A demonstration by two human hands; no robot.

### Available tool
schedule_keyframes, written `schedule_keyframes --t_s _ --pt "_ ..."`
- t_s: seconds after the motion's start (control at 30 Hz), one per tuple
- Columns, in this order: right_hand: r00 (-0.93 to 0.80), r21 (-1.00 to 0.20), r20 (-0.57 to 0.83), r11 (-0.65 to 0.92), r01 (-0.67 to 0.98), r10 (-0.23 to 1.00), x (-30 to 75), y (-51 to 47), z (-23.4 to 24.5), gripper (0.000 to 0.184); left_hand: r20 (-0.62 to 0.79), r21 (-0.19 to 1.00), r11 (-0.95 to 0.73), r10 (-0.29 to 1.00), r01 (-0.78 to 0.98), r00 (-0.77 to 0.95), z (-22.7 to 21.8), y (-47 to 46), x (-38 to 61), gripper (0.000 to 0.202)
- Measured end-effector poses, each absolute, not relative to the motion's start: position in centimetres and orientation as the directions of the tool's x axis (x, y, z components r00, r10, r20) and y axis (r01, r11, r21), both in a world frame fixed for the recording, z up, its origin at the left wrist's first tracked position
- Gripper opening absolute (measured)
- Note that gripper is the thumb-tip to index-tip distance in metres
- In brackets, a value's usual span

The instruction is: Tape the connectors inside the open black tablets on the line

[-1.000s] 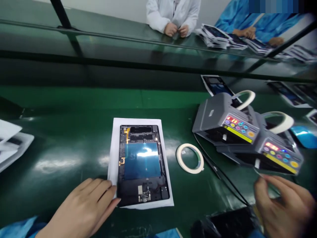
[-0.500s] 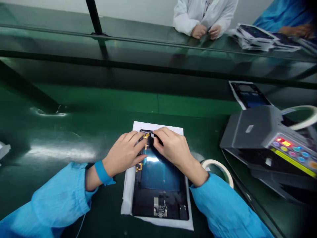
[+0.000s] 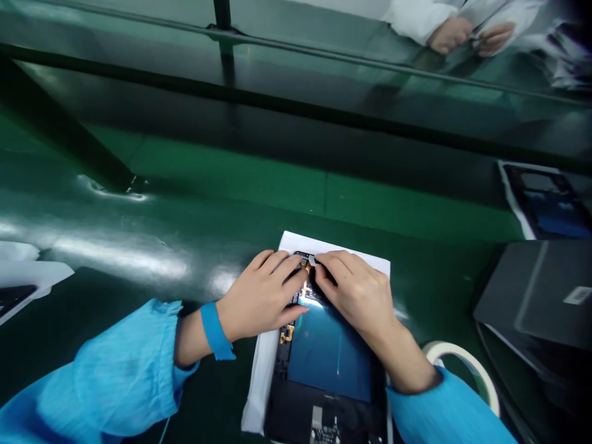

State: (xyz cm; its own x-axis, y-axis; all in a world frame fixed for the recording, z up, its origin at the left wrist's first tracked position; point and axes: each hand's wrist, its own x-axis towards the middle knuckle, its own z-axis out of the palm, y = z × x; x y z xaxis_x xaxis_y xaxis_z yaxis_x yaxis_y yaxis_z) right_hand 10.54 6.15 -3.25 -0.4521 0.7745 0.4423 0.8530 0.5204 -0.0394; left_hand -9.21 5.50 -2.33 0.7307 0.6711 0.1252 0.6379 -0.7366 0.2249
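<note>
An opened tablet (image 3: 328, 364) with a blue film panel and bare electronics lies on a white sheet (image 3: 266, 370) on the green bench. My left hand (image 3: 259, 296) rests on its upper left corner, fingers laid flat beside an orange flex cable (image 3: 306, 271). My right hand (image 3: 358, 293) presses its fingertips on the top edge, pinching a small pale strip (image 3: 313, 260), apparently tape. Both wrists wear blue sleeves; a blue band sits on the left wrist.
A white tape roll (image 3: 462, 364) lies right of the tablet. A grey tape dispenser (image 3: 536, 296) stands at the right edge, another tablet (image 3: 546, 200) behind it. White trays (image 3: 28, 277) are at the left. A person's hands (image 3: 467, 34) rest on the far bench.
One second ago my right hand was by the tape dispenser and my left at the tablet's lower corner. Both hands have since moved to the tablet's top edge; the view has shifted left and down.
</note>
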Motion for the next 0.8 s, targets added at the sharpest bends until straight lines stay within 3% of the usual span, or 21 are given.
schedule_keyframes --t_s 0.37,0.8 --pt "-0.500 -0.004 0.430 0.555 0.832 0.752 10.77 6.05 -3.48 0.014 0.130 0.217 -0.734 0.675 0.643 0.726 -2.35 5.40 -9.23 0.046" --pt "-0.590 0.127 0.287 0.581 0.804 0.754 10.10 5.81 -2.74 0.020 0.130 0.218 -0.737 0.672 0.640 0.729 -2.39 5.46 -9.21 0.048"
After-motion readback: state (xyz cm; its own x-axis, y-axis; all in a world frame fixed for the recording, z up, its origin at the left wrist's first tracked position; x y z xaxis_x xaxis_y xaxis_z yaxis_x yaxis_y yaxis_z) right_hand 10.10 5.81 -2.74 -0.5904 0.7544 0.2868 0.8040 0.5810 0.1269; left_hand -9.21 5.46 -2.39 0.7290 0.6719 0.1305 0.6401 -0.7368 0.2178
